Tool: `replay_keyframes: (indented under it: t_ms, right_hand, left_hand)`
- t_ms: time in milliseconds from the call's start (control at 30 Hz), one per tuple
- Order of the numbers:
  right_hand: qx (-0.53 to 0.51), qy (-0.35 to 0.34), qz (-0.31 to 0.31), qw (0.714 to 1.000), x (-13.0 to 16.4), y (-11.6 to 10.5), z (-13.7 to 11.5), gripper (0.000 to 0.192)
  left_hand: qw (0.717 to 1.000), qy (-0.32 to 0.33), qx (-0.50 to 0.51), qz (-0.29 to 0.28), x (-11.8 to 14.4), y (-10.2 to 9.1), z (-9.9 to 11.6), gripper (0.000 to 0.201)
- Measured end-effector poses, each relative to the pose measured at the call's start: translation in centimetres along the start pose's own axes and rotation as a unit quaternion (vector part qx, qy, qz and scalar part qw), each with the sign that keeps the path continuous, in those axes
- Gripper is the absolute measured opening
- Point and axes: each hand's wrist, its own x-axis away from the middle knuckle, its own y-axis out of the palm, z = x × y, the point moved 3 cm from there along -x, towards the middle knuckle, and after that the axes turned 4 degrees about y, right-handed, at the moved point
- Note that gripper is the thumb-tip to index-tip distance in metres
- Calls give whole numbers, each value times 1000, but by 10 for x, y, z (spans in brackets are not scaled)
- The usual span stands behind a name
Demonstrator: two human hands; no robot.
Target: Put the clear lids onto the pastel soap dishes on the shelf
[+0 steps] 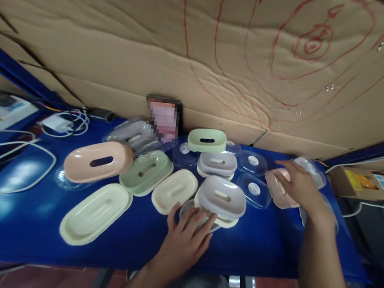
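Note:
My left hand [188, 234] lies with spread fingers on a clear plastic lid [185, 209], its fingertips close to a grey oval soap dish [211, 204] with a slot. That dish rests on a cream base [232, 222]. At the right, my right hand [295, 185] reaches over a pink oval soap dish [277, 195]; its fingers are apart and touch the dish, whose right end is hidden. Between the hands lie clear lids [253, 199] with round white stickers. Left of my left hand are a cream tray [162, 200] and a larger pale one [85, 229].
A peach dish [79, 169], a green dish [134, 177] and a light green one [194, 145] sit farther back. A tablet [176, 111] leans on the cardboard wall [119, 55]. White cables [52, 162] lie left; a small carton [342, 183] stands right.

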Motion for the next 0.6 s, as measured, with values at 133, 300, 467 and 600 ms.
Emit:
replay_keyframes:
  t_ms: [133, 300, 467, 600]
  right_hand:
    - [105, 100, -27, 989, 48, -7, 3, 65]
    - [-57, 1, -31, 998, 41, -9, -10, 40]
    - [6, 43, 78, 996, 33, -14, -15, 35]
    - [96, 60, 7, 994, 56, 0, -23, 43]
  left_hand:
    - [999, -42, -21, 24, -6, -3, -4, 29]
    - [999, -42, -23, 1, -13, -1, -6, 40]
    - [999, -32, -15, -8, -8, 3, -6, 46]
    - [999, -43, -8, 14, -4, -3, -12, 56]
